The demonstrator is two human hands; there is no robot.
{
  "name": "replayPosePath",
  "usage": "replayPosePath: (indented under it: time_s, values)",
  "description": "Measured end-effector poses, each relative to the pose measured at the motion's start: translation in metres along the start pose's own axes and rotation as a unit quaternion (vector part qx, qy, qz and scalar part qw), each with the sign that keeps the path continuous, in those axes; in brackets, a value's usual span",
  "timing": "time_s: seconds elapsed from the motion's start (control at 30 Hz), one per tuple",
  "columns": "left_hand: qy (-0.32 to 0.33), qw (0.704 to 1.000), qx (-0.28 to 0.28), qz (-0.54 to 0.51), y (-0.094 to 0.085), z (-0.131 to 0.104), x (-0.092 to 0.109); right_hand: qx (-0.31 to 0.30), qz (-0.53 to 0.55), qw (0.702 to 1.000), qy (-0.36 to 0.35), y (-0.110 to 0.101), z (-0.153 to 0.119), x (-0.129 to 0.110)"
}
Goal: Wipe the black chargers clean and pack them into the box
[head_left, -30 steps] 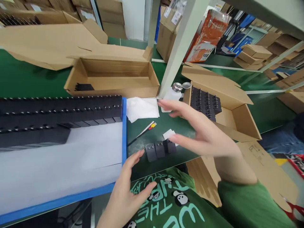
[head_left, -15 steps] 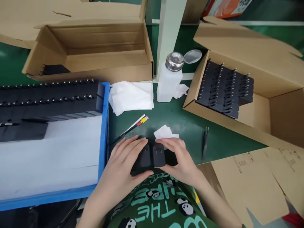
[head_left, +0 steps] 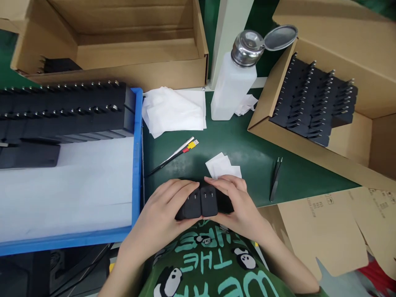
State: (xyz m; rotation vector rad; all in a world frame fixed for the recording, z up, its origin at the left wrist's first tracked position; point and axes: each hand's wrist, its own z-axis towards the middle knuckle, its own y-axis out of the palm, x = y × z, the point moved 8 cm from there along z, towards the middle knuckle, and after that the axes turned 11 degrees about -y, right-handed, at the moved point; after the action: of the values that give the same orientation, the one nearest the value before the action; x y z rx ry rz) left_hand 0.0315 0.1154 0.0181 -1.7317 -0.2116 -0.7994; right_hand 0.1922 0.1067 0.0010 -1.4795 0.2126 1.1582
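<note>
My left hand is wrapped round a black plug adapter, thumb below and fingers above. Beside it, my right hand grips another black adapter in the same way. The two blocks touch side by side, close to my shirt, with metal prongs showing on their upper faces. Parts of both are hidden under my fingers, so I cannot tell how many pieces each hand covers. Small white paper pieces lie just beyond my right fingers.
A blue-rimmed tray with rows of black adapters stands left. Cardboard boxes stand at back left and right. Between them are a white pump bottle, white wipes, a cable and tweezers.
The two adapters have come together, closing the gap between them, and my hands are nearer each other. The view has shifted, so the boxes and bottle appear larger and higher.
</note>
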Motion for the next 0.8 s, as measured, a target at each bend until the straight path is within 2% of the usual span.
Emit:
replayPosePath:
  time_s: [0.07,0.1,0.2,0.23,0.27,0.3,0.43,0.5,0.57,0.63,0.73,0.8]
  values:
    - [-0.006,1.000,0.008,0.007,-0.002,-0.002,0.000,0.024,-0.005,1.000,0.002,-0.012,-0.010,0.002]
    - [-0.009,1.000,0.015,0.012,-0.003,-0.003,0.001,0.063,-0.003,0.998,0.009,-0.024,-0.017,0.005]
    - [-0.006,0.999,0.041,0.022,-0.004,-0.003,0.003,0.239,-0.045,0.968,0.060,-0.073,-0.044,0.019]
    - [0.001,0.999,0.049,0.024,-0.003,-0.002,0.005,0.272,-0.078,0.956,0.075,-0.084,-0.050,0.023]
    - [0.011,0.998,0.058,0.026,-0.002,-0.001,0.007,0.276,-0.113,0.951,0.078,-0.090,-0.052,0.024]
    - [0.022,0.997,0.068,0.027,-0.001,0.000,0.009,0.250,-0.141,0.956,0.066,-0.088,-0.047,0.024]
    - [0.053,0.994,0.098,0.025,0.004,0.004,0.014,0.067,-0.162,0.984,-0.043,-0.043,-0.012,0.018]
    - [0.052,0.993,0.100,0.021,0.003,0.003,0.014,0.047,-0.149,0.987,-0.046,-0.027,0.001,0.020]
    - [0.044,0.994,0.098,0.018,-0.005,0.000,0.013,0.075,-0.144,0.986,-0.034,-0.025,0.008,0.023]
    - [0.034,0.994,0.103,0.017,-0.022,0.000,0.013,0.122,-0.146,0.981,-0.035,-0.035,0.012,0.024]
    - [0.043,0.990,0.130,0.016,-0.055,0.016,0.019,0.213,-0.157,0.964,-0.030,-0.077,0.019,0.023]
    - [0.051,0.990,0.134,-0.017,-0.072,0.047,0.024,0.288,-0.166,0.943,-0.019,-0.115,0.027,0.017]
